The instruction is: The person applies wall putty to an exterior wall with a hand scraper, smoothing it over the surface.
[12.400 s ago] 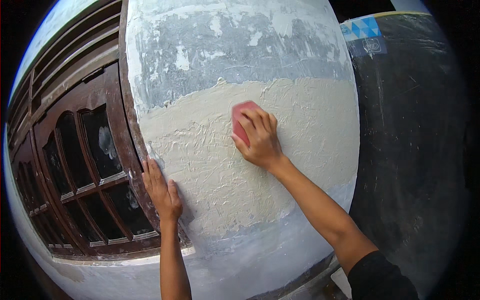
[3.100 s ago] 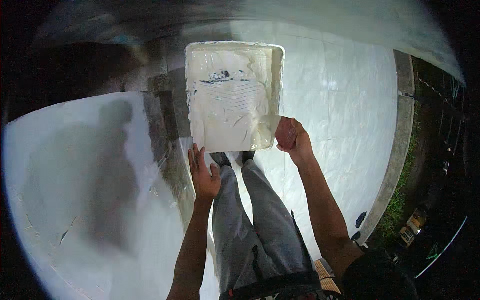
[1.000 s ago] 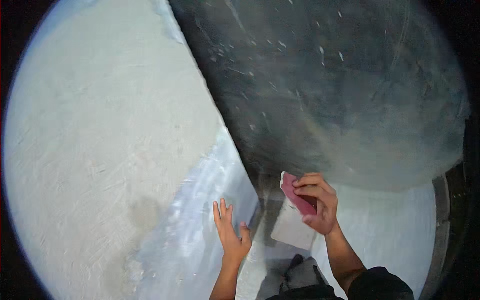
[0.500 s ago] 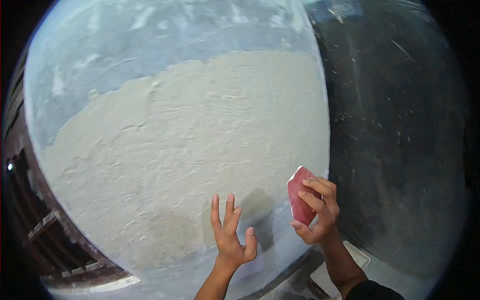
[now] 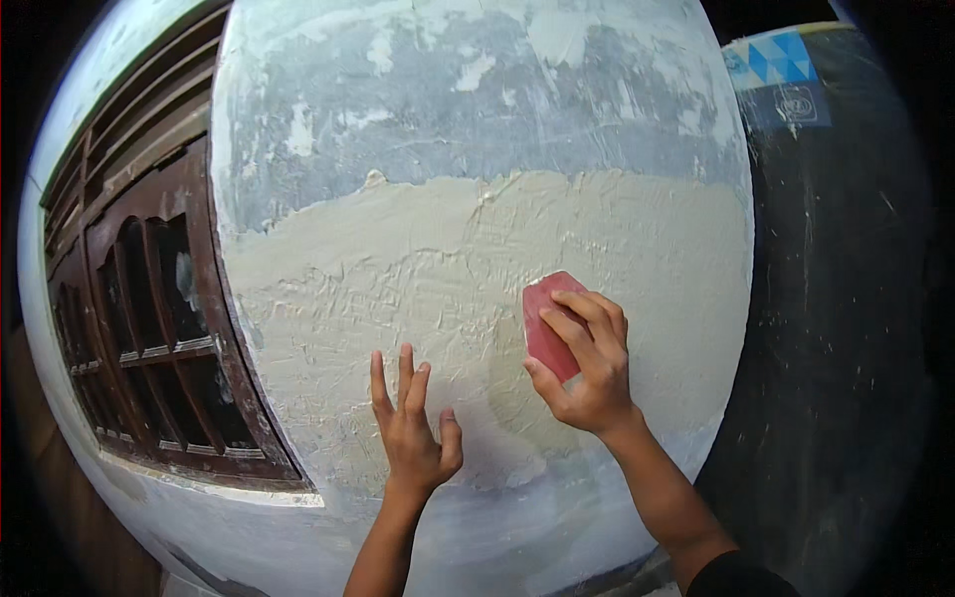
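My right hand [image 5: 589, 363] grips a flat red scraper [image 5: 550, 328] with a pale, coated edge, its fingers across the face and the thumb at the lower side. The scraper is in front of the cream filler layer [image 5: 438, 269] spread over the wall; whether it touches the surface I cannot tell. Left of it, my left hand [image 5: 413, 428] is raised with the fingers apart and nothing in them. The filler has ridges and rough streaks, and its uneven upper border meets bare grey-blue wall [image 5: 448, 109] with white patches.
At the left is a dark brown wooden window frame [image 5: 214, 298] with panes and slats above. A dark panel [image 5: 836, 298] with a blue-and-white label [image 5: 776, 75] stands along the right side. Below the filler runs a pale grey wall strip [image 5: 468, 537].
The view has swung left and up, so more of the window and the label show. My right hand with the scraper sits further left and higher; my left hand stays spread.
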Demonstrator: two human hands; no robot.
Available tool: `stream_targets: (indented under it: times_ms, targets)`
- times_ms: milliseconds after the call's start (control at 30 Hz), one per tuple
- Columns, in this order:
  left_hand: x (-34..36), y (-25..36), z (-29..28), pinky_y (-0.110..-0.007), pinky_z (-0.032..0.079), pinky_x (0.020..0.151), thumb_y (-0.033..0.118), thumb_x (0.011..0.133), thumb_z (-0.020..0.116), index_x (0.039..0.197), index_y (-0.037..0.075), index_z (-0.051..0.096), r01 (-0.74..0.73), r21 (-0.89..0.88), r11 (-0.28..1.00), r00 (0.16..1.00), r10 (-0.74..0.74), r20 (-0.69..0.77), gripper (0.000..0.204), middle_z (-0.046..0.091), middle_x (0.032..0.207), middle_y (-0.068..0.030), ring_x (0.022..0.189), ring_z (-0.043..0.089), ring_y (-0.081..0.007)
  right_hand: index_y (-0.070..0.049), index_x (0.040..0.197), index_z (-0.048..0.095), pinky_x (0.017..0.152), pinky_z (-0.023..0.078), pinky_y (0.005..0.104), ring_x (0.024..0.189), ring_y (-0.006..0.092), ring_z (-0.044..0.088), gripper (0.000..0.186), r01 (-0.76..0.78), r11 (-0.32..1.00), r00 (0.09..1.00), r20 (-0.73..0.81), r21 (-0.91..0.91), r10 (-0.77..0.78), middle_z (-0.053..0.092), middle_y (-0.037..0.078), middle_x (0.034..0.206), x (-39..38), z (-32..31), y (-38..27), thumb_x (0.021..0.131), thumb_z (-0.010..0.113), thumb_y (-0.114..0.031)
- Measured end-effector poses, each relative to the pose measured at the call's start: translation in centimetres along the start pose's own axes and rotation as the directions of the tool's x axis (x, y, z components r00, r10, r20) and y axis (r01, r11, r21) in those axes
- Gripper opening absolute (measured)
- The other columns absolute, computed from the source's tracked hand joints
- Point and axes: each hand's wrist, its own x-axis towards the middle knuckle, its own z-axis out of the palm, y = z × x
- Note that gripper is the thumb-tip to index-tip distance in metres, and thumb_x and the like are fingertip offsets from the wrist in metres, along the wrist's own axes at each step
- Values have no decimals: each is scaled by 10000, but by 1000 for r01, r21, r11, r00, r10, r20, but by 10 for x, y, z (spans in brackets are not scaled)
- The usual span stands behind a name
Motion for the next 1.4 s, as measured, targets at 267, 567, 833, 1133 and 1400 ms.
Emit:
stream_targets:
  times_ms: [267, 567, 833, 1133, 1400]
  targets:
    - [-14, 2, -6, -604, 215, 1225, 33, 830, 587, 1509, 16, 396, 43, 107, 993, 999, -45, 16, 706, 414, 1591, -289, 1533, 195, -544, -61, 1218, 665, 1027, 369, 486, 1228, 328, 541, 503, 36, 998, 994, -97, -51, -41, 618, 133, 1292, 61, 48, 16, 788, 805, -281]
    - [-2, -26, -11, -606, 199, 1232, 9, 806, 588, 1506, 21, 397, 7, 137, 991, 1000, -10, 23, 726, 400, 1599, -294, 1533, 195, -547, -61, 1185, 685, 1035, 382, 479, 1222, 335, 551, 464, -23, 992, 990, -142, -122, 6, 630, 122, 1276, 95, 71, 8, 783, 809, -255]
    - [15, -59, -34, -596, 179, 1244, 5, 795, 607, 1524, 32, 386, -21, 182, 983, 1000, 22, -1, 763, 390, 1613, -274, 1541, 186, -534, -59, 1176, 687, 1021, 360, 499, 1251, 326, 524, 453, -25, 980, 989, -145, -197, -4, 624, 139, 1288, 94, 76, 11, 806, 786, -300]
    - [5, -95, -78, -608, 189, 1236, 68, 824, 582, 1515, 14, 395, -36, 265, 964, 999, 34, 14, 718, 346, 1646, -248, 1538, 190, -532, -68, 1187, 682, 1025, 363, 505, 1258, 327, 528, 452, -14, 978, 993, -118, -209, -11, 612, 135, 1293, 75, 81, 5, 803, 796, -276]
    - [13, -140, -109, -571, 146, 1261, 140, 884, 536, 1556, 43, 367, -14, 374, 927, 1000, 16, -2, 700, 268, 1682, -241, 1562, 155, -487, -41, 1238, 670, 1051, 357, 512, 1275, 339, 513, 502, -41, 981, 981, -194, -191, 3, 608, 146, 1308, 102, 89, 6, 812, 796, -276]
